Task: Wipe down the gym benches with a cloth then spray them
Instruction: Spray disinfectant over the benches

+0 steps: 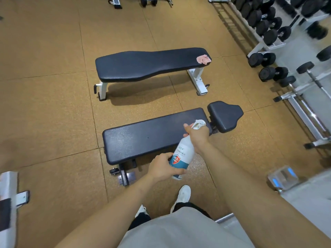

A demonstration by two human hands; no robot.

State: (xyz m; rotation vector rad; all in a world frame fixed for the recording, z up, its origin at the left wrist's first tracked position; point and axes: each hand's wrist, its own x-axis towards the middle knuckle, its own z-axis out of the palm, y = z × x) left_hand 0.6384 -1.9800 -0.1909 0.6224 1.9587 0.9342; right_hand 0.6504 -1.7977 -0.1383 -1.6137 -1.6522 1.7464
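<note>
Two black padded benches stand on the floor. The near bench [143, 138] has a separate seat pad [224, 115] at its right end. Over its right part I hold a white spray bottle [182, 154] with a blue and red label. My right hand [198, 136] grips the neck at the trigger, and my left hand [163, 166] holds the bottle's base. The nozzle points toward the near bench's pad. The far bench [146, 64] has white legs, and a crumpled pink cloth [203, 59] lies on its right end.
A rack of black dumbbells [265, 24] runs along the right side, with more dumbbells [274, 73] on the floor beside it. White equipment frames [9, 203] stand at the left edge and right. My white shoes [182, 196] stand on the brown rubber floor [53, 122].
</note>
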